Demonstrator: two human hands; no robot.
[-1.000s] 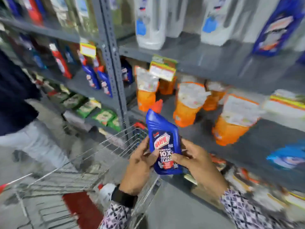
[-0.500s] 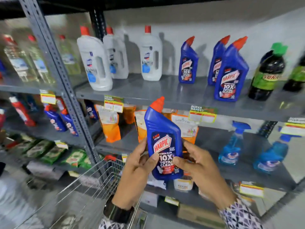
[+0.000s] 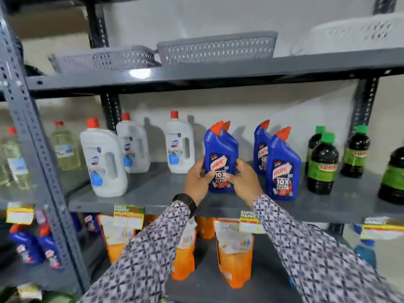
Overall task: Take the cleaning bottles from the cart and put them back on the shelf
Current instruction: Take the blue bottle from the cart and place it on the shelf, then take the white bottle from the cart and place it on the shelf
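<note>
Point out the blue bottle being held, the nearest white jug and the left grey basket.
blue bottle [image 3: 219, 154]: head view, on its dark front label.
white jug [image 3: 99, 149]: head view, on its upper body.
grey basket [image 3: 105, 61]: head view, on its perforated front wall.

Both hands, left hand [image 3: 197, 178] and right hand [image 3: 244, 178], clasp an upright blue Harpic bottle [image 3: 219, 158] on the grey shelf [image 3: 153, 193], white bottles [image 3: 102, 162] left, green-capped bottles [image 3: 322, 165] right

- A second blue Harpic bottle [image 3: 231, 138] stands mostly hidden behind the held Harpic bottle [image 3: 219, 158].
- Held bottle's lower label is covered by fingers [image 3: 231, 177].
- Green-labelled dark bottle [image 3: 393, 173] is cut off at the right edge.
- Price tags [image 3: 128, 215] are blurred, unreadable.
</note>
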